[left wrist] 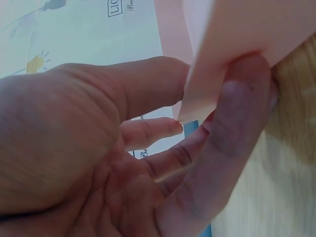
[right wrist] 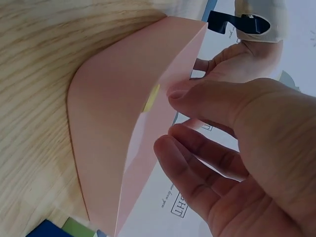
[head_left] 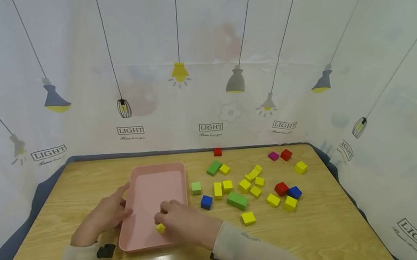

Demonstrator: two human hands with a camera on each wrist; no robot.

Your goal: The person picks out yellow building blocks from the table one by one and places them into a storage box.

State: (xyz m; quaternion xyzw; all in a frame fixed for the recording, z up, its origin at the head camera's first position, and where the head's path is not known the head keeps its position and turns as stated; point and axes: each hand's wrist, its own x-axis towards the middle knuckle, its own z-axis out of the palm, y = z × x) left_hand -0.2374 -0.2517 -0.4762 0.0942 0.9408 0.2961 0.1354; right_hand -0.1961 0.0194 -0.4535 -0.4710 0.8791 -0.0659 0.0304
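Note:
A pink tray (head_left: 150,195) lies on the left half of the wooden table. My left hand (head_left: 104,215) grips its left side, and in the left wrist view the thumb and a finger hold the tray wall (left wrist: 207,74) between them. A yellow block (head_left: 160,228) is inside the tray near its front. Above it hovers my right hand (head_left: 187,221); in the right wrist view the thumb and fingers are apart with nothing between them. There the block (right wrist: 151,98) shows partly, behind the tray's near wall.
Right of the tray lie many loose blocks: several yellow ones (head_left: 248,218), a green one (head_left: 237,200), a light green one (head_left: 196,188), a blue one (head_left: 206,202), a red one (head_left: 281,189) and a purple one (head_left: 273,155). A printed curtain (head_left: 205,100) surrounds the table.

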